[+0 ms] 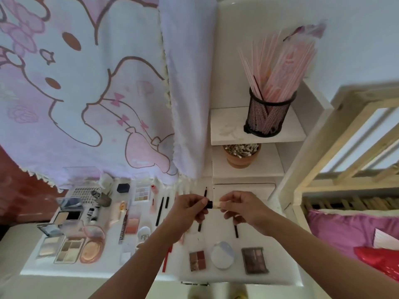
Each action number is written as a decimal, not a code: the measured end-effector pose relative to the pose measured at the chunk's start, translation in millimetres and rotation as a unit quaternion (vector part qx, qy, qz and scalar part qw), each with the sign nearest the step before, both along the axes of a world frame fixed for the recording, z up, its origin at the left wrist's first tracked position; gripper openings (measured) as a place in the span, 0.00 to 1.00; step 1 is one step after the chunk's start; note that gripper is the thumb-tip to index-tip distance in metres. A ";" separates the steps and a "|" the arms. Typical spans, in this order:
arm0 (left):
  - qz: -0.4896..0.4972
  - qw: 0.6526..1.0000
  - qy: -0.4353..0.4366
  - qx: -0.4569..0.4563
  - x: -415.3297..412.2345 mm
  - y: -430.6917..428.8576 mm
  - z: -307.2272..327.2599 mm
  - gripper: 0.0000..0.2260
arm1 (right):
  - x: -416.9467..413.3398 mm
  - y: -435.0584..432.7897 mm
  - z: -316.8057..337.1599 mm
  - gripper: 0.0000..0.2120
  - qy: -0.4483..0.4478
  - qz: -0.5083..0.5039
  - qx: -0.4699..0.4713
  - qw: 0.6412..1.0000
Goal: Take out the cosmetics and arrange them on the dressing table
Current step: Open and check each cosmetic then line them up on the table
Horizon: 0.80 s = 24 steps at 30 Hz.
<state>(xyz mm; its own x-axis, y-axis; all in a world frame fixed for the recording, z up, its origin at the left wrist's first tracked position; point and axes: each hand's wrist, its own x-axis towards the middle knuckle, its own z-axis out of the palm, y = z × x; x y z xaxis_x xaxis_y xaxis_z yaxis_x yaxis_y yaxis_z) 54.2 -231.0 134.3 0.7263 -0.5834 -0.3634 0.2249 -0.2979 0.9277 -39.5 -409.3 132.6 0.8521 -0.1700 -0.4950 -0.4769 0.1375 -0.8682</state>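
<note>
- Above the dressing table (278,262), mid-air: cosmetic stick (212,205) held level between both hands
- left hand (187,210) pinches its black end
- right hand (241,209) pinches its cream end
- brown eyeshadow palette (197,260) lies on the table below

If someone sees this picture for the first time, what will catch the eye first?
The big pink cartoon cloth hanging at upper left comes first. In the centre, the left hand and right hand pinch a small tube over a white table full of makeup. A black mesh cup of pink sticks stands on a shelf, upper right.
</note>
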 end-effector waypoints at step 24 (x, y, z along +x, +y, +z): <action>0.033 0.999 0.002 0.039 -27.0 10.4 -12.7 0.07 | -9.6 4.0 -28.2 0.11 0.044 0.065 0.104 0.991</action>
